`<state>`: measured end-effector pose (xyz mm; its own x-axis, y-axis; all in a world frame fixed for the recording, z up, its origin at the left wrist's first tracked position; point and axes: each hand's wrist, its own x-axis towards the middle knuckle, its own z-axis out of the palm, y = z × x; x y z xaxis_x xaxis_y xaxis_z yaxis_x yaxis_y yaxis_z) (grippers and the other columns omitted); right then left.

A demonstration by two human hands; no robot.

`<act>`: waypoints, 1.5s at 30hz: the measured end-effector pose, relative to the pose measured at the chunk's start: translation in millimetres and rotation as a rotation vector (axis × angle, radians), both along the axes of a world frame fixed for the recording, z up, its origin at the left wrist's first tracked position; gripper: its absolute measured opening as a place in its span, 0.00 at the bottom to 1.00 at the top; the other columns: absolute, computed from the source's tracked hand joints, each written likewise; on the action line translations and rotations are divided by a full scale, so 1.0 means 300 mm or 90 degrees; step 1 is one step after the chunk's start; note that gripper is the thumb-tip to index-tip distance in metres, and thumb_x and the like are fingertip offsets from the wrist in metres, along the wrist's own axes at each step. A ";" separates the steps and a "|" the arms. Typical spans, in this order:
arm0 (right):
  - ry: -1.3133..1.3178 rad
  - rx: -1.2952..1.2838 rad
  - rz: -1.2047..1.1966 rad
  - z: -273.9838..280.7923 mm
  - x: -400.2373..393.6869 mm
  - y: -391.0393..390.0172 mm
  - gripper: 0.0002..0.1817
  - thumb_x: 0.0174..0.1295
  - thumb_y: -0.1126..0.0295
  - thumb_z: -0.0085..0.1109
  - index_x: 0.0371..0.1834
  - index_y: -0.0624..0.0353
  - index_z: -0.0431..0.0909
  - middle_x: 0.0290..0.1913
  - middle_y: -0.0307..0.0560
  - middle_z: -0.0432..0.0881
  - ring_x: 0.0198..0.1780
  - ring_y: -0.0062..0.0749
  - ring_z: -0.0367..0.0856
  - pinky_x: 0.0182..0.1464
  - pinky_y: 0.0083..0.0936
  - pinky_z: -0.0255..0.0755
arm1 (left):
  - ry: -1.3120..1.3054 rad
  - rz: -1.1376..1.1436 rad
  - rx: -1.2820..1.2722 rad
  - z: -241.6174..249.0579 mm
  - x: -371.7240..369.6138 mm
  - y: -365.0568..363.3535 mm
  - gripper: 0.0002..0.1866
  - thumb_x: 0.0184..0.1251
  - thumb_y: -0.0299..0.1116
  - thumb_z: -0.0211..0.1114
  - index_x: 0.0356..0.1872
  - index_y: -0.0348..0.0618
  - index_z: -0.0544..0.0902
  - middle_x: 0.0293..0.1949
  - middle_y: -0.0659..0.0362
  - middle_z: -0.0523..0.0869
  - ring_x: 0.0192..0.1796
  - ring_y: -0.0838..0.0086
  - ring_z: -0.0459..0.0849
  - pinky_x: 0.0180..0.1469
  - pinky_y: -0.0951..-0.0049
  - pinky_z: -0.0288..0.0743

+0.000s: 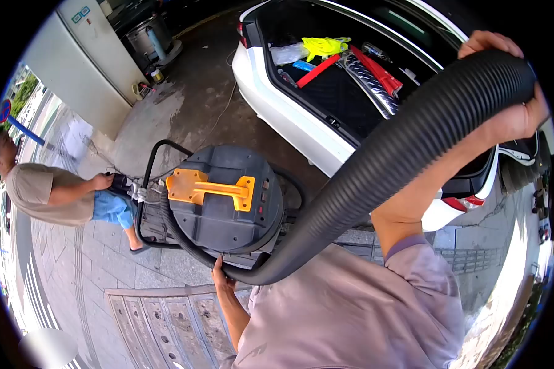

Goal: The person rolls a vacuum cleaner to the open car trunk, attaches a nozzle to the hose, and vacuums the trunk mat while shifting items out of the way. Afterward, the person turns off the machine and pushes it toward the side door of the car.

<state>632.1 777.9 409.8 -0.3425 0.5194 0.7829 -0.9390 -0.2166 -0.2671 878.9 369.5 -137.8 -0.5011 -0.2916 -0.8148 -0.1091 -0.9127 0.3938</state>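
Black ribbed plastic made the thick hose (pixel 375 166), which ran from beside the grey machine (pixel 221 197) up to the upper right. The two hands were well apart. The right hand (pixel 491 43) was clamped around the upper part of the hose; its fingers showed over the far side, but the hose covered the palm. The left hand (pixel 221 275) was at the low bend of the hose, partly hidden behind it, so I cannot tell how firmly it closed. The end of the hose was hard to make out near the dark picture edge. On the machine was an orange handle (pixel 224 188). Behind the hose, the white car (pixel 277 111) was partly covered; red strips (pixel 318 71) and a yellow cloth (pixel 324 47) lay in its open trunk (pixel 314 101). At left stood a person (pixel 49 194), face turned sideways.
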 end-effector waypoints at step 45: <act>-0.069 0.255 -0.827 0.395 0.871 0.365 0.13 0.59 0.66 0.70 0.26 0.60 0.77 0.27 0.44 0.78 0.25 0.33 0.77 0.27 0.30 0.74 | 0.042 -0.549 -1.462 0.386 -0.515 0.342 0.47 0.52 0.45 0.79 0.75 0.52 0.68 0.72 0.45 0.67 0.79 0.45 0.56 0.75 0.36 0.49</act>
<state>893.4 887.4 528.4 0.1459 0.2571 0.9553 -0.3754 0.9078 -0.1870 724.4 472.0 -22.1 -0.9317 -0.1108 0.3459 -0.0114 0.9608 0.2769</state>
